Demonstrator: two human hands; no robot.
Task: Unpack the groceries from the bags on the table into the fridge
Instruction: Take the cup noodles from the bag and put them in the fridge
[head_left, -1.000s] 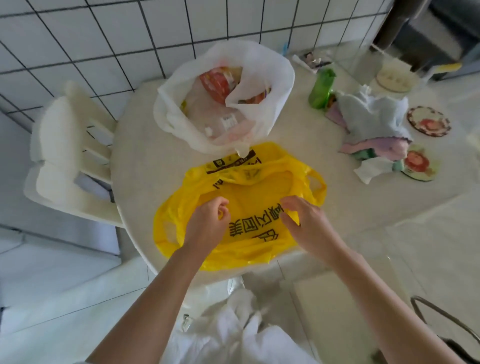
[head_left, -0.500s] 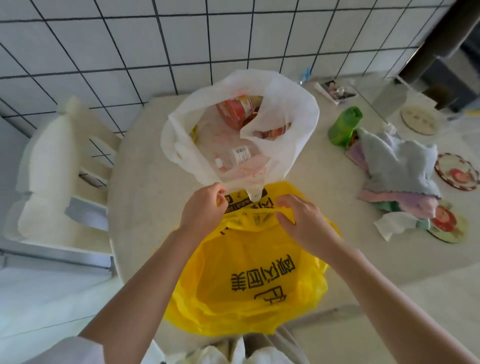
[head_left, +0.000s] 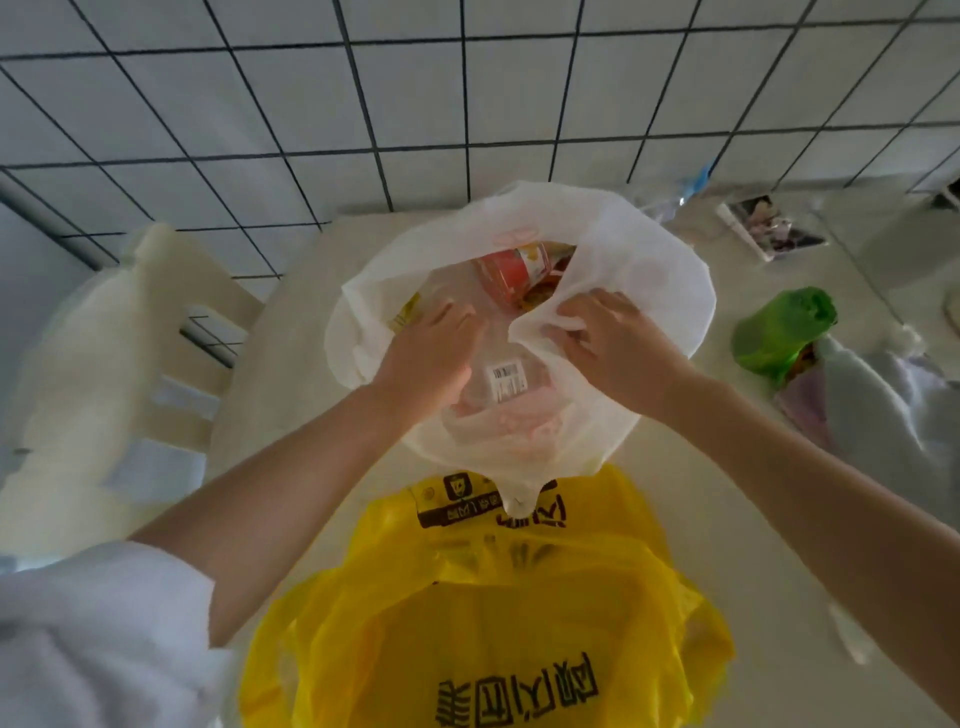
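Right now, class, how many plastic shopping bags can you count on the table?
2. The white bag stands farther back near the tiled wall, both hands in its mouth. The yellow bag lies at the table's near edge. Others may lie outside the view.

On the pale round worktop (head_left: 291, 395) an open white plastic bag (head_left: 660, 280) holds a red-labelled jar (head_left: 511, 270) and a clear barcoded packet (head_left: 506, 382). The left hand (head_left: 431, 358) reaches inside; the right hand (head_left: 608, 348) pinches the bag's rim. A flat yellow printed plastic bag (head_left: 483, 613) lies nearer.
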